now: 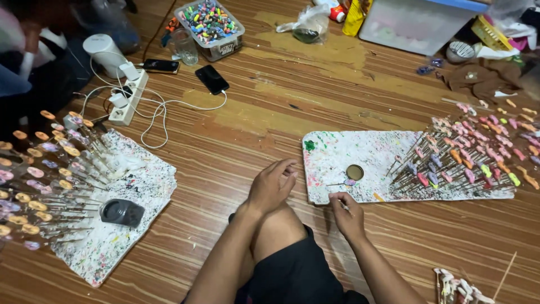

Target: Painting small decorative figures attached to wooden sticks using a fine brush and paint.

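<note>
Paint-flecked board lies just beyond our right hand, fingers pinched on a thin stick; left hand rests loosely curled, empty, beside it. We should hold it level.

- 2 bare hands of the person: the left hand and the right hand.
- 2 paint-spattered white boards: the left board and the right board.
- 2 dark phones on the floor: one phone and a second phone.
- 1 white power strip.
- 1 clear tub of coloured pieces.
- 1 drinking glass.
- 1 round lid on the right board.
- 1 dark container on the left board.
- Painted pieces on sticks: too many and too crowded to count.
</note>
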